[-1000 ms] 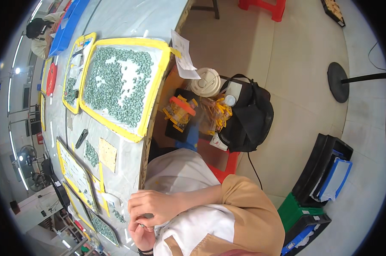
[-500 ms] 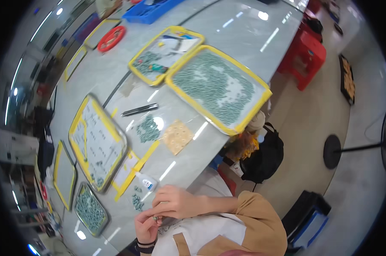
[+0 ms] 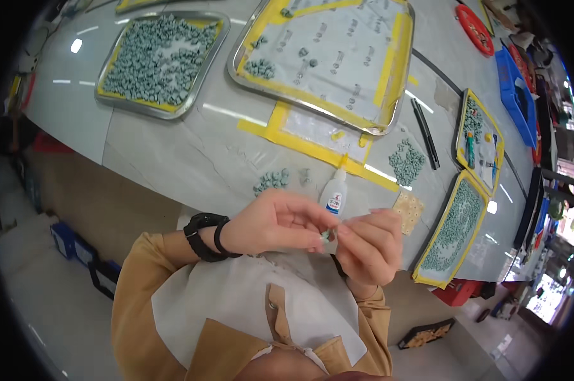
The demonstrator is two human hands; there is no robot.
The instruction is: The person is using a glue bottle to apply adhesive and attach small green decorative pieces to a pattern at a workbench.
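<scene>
Just above my lap my two hands meet at the fingertips. My left hand [image 3: 268,222], with a black watch and band at its wrist, pinches a small grey-green piece [image 3: 327,236] between thumb and fingers. My right hand [image 3: 372,249] is closed against it, thumb and forefinger pressed together; what they grip, if anything, is hidden. Just beyond them a white glue bottle [image 3: 334,193] with a yellow tip lies on the table. Left of the bottle is a small cluster of similar green pieces [image 3: 271,181]. A tan perforated square [image 3: 409,211] rests by my right hand.
A metal tray of green pieces [image 3: 163,60] stands far left, beside a larger paper-lined tray [image 3: 331,51]. Black tweezers [image 3: 425,133] lie near a loose green pile [image 3: 406,162]. Yellow-edged trays [image 3: 452,225], a blue bin [image 3: 516,95] and a red ring-shaped dish [image 3: 474,30] are to the right.
The view has swung left, so the trays and table sit differently in the picture. My right hand no longer lies across the left; the two now meet fingertip to fingertip, the piece still in my left.
</scene>
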